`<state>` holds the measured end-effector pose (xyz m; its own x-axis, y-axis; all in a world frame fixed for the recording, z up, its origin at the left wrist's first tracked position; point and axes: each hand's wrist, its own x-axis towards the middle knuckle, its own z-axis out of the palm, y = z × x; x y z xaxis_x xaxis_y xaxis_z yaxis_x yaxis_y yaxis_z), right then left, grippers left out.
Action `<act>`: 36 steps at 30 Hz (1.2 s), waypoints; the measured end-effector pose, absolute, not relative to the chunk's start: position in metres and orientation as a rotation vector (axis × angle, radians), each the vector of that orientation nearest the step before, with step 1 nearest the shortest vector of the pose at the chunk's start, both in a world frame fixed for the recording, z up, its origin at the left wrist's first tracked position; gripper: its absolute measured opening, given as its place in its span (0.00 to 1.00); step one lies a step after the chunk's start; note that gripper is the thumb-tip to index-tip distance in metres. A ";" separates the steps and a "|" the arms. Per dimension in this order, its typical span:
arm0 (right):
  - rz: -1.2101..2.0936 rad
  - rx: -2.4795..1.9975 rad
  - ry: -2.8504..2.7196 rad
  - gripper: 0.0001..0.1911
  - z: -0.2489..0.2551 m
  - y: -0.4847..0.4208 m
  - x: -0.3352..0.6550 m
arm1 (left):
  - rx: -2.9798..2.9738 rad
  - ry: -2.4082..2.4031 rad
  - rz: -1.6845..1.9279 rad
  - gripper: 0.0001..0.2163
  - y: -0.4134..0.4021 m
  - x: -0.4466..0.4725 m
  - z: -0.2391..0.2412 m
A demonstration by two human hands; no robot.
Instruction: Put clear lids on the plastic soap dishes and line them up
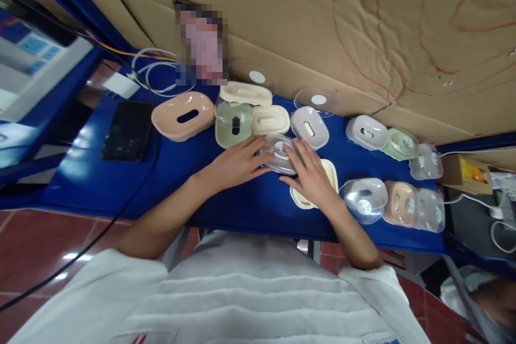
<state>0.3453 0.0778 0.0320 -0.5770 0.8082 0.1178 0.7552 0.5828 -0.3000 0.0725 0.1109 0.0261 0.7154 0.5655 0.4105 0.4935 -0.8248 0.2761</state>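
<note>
My left hand (237, 163) and my right hand (310, 174) both press on a clear plastic lid (280, 151) with a round white centre piece, lying on the blue table (242, 199). The left fingers rest on the lid's left edge, the right fingers on its right edge. Under my right hand lies a cream oval base (331, 172), partly hidden. Just behind the lid stand a pale green domed container (233, 123) and a cream oval box (271, 119).
A peach oval tray (183, 115) and a dark phone (127, 130) lie at the left. A grey oval box (309, 127) and clear lids sit behind. Several assembled containers (399, 201) line the right side. Brown cardboard (322, 21) backs the table; cables run at the left.
</note>
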 end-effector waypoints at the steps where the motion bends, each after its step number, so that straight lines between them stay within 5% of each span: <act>1: 0.305 -1.342 -2.562 0.50 0.032 0.080 0.343 | 2.763 0.857 0.740 0.10 0.110 0.073 0.026; 8: 0.307 -1.352 -2.541 0.43 0.064 0.081 0.359 | 2.744 0.874 0.972 0.16 0.105 0.079 0.026; 15: 0.212 -1.702 -2.294 0.39 0.115 0.062 0.507 | 2.781 0.836 0.868 0.15 0.093 0.088 0.033; 22: 0.258 -2.114 -2.160 0.38 0.106 0.086 0.621 | 2.842 0.797 0.822 0.10 0.096 0.092 0.025; 36: 0.283 -2.178 -2.085 0.36 0.086 0.092 0.665 | 2.827 0.789 0.726 0.10 0.099 0.093 0.016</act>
<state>0.6646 0.0924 0.0864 0.0372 0.9977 -0.0564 0.9766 -0.0482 -0.2097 0.0927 0.0989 0.0157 0.7492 0.5147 0.4170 0.4583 -0.8572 0.2347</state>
